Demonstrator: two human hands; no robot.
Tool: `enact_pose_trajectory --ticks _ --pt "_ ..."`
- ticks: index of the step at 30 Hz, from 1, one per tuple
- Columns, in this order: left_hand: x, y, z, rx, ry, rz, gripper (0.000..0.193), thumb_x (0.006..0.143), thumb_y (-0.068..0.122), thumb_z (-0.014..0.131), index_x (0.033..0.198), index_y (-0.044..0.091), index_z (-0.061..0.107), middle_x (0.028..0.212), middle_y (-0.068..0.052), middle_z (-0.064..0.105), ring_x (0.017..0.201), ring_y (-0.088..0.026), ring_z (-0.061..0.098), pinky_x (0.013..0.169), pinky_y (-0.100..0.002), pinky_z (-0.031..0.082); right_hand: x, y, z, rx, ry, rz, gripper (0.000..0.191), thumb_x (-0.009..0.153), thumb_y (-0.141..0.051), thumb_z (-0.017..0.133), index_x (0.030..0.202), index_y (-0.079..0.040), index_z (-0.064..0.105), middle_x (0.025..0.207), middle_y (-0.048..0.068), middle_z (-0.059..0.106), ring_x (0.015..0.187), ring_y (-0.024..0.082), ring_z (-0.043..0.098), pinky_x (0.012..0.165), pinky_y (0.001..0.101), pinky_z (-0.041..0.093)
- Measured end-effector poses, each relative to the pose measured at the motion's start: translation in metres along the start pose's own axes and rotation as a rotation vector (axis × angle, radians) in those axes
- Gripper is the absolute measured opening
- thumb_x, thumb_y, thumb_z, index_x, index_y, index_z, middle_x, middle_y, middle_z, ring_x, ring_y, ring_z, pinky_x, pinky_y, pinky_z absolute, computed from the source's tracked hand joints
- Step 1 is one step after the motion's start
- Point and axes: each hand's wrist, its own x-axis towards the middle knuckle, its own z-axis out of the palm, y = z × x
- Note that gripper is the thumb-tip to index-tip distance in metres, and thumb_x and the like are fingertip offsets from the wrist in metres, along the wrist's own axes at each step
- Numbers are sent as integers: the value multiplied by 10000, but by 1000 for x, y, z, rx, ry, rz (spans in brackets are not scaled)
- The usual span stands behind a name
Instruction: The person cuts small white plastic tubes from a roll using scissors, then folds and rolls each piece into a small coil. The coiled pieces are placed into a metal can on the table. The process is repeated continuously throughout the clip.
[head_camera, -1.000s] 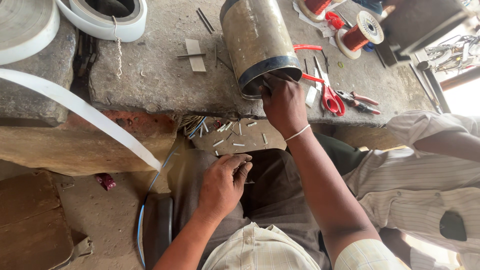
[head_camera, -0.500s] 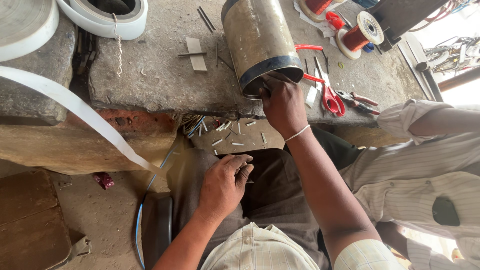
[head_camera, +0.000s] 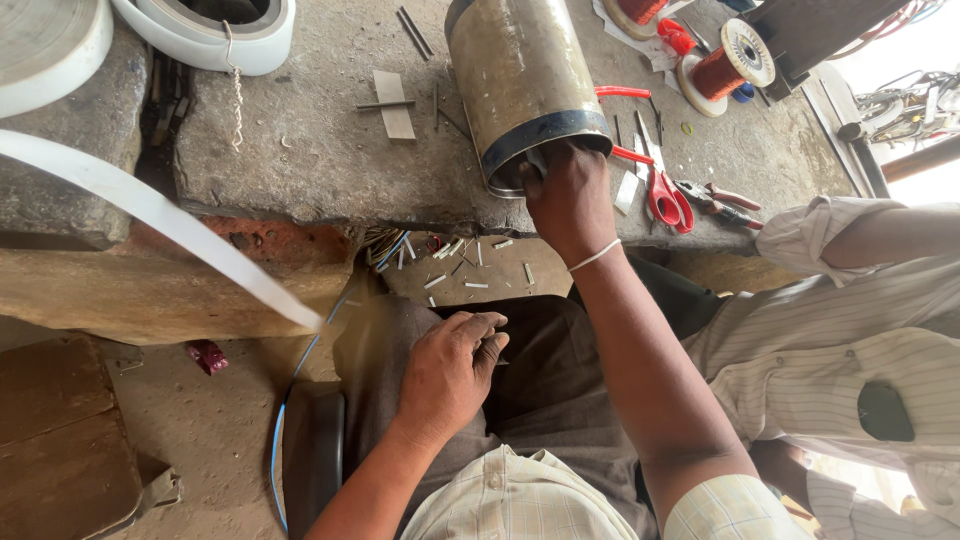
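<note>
A metal cylinder (head_camera: 520, 80) with a dark band near its open end lies on its side on the stone bench (head_camera: 310, 150). My right hand (head_camera: 570, 195) reaches into the open end, with its fingers at the rim; what they hold is hidden. My left hand (head_camera: 450, 375) rests on my lap over dark trousers, fingers curled around a small thin piece that barely shows.
Red-handled scissors (head_camera: 662, 190) and pliers (head_camera: 715, 198) lie right of the cylinder. Copper wire spools (head_camera: 735, 60) stand at the back right. White tape rolls (head_camera: 205, 25) sit at the back left, and a white strip (head_camera: 150, 215) hangs down. Another person's sleeve (head_camera: 850, 300) is at right.
The view has shifted slightly. My right hand stays at the cylinder's mouth and my left hand stays on my lap.
</note>
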Motion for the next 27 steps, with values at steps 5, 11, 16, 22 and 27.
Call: enact_pose_trajectory --ticks 5,11,16,22,27 --pt "0 -1 1 -4 -10 -26 173 908 175 738 1048 72 737 866 -75 728 754 -235 722 702 -367 582 4 6 13 -12 15 41 230 831 -92 755 996 59 700 965 258 708 906 468 664 798 522 524" --pt "0 -1 1 20 -32 -52 180 910 182 737 1056 77 739 861 -73 729 748 -228 722 704 -363 586 11 2 13 42 44 51 254 857 -162 783 1004 29 702 942 220 728 856 407 701 747 465 557" --pt "0 -1 2 19 -29 -31 176 916 184 732 1056 77 738 899 -75 741 784 -243 728 725 -379 580 -5 -10 -3 54 8 127 290 867 -256 823 928 0 700 859 166 747 743 329 730 682 420 563" --pt "-1 1 3 18 -46 -39 171 893 173 738 1036 80 739 938 -76 749 803 -263 727 751 -395 571 -14 -15 3 -7 89 181 216 897 -199 774 856 -2 695 806 185 706 721 354 701 662 439 550" --pt "-1 1 3 25 -63 -53 162 898 180 734 1025 80 738 952 -79 752 814 -278 729 765 -403 570 -14 -7 14 10 143 178 204 902 -175 763 808 -5 704 780 198 698 719 382 689 660 461 537"
